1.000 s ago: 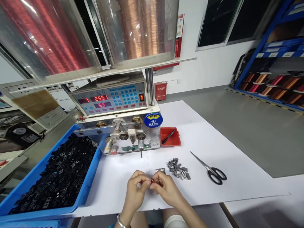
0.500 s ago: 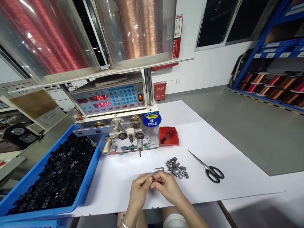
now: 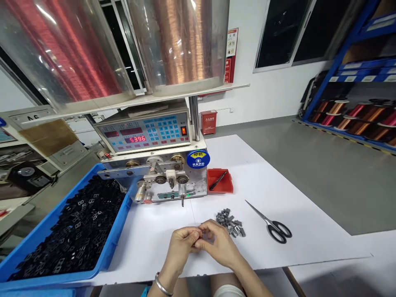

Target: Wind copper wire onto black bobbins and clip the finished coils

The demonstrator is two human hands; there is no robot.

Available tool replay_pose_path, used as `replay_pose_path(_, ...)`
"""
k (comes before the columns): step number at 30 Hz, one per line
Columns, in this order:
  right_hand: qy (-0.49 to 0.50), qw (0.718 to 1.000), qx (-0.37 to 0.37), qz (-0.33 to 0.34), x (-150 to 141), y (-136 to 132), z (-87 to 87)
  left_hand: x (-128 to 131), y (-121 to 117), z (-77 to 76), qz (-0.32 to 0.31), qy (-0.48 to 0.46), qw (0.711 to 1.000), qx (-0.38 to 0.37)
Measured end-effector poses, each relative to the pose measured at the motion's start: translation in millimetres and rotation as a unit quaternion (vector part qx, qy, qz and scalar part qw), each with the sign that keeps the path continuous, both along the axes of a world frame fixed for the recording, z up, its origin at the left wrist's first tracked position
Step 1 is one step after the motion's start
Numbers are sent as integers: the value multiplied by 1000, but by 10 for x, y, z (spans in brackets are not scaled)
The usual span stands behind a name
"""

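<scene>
My left hand [image 3: 183, 244] and my right hand [image 3: 220, 245] meet over the white tabletop, fingers pinched together. Between the fingertips is a small reddish piece [image 3: 202, 236], like wound wire; most of it is hidden. A fine wire [image 3: 193, 210] runs from near the winding machine's spindle [image 3: 182, 201] down toward my fingers. Just beyond my right hand lies a pile of small grey metal pieces [image 3: 230, 221]. Black-handled scissors [image 3: 272, 222] rest open farther right.
On the left stands a blue bin [image 3: 119, 231] heaped with black plastic parts [image 3: 71, 222]. The winding machine [image 3: 145, 134] is ahead, with wire spools in clear cylinders [image 3: 182, 41] above. Beside it sits a red tray [image 3: 229, 183] holding a black pen [image 3: 218, 181].
The view has tilted up a little. The right fingers have shifted and curled more over the reddish piece, covering it. The machine's upper number has gone dark.
</scene>
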State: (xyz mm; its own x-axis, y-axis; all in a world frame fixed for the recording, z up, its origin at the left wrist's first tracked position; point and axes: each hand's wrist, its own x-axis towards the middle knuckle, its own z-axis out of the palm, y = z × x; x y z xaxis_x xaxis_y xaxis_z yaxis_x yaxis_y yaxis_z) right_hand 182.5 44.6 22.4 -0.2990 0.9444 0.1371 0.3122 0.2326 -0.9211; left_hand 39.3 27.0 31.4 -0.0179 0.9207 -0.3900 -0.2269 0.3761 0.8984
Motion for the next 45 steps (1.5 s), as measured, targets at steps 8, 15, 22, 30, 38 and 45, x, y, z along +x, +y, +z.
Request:
replay_pose_path(8,96,993,59,-17,-262,166,268,-51,22,11,-51,42,997,32)
replay_pose_path(15,-186,949,92,-236,1002,235,27,-187,82,91,-114,74,991,-2)
replay_pose_path(22,-427,871,122,-210,1902,14,-508,-239,90,133,-136,76,988,-8)
replay_pose_path(30,-409,879,91,-225,2133,80,-635,-275,48,175,-146,77,986,-9)
replay_pose_path(38,-169,978,-99,-68,1743,67,119,-294,41,205,-153,85,984,-14)
replay_pose_path(45,-96,970,-140,174,935,170,741,-297,17,255,-155,90,984,-12)
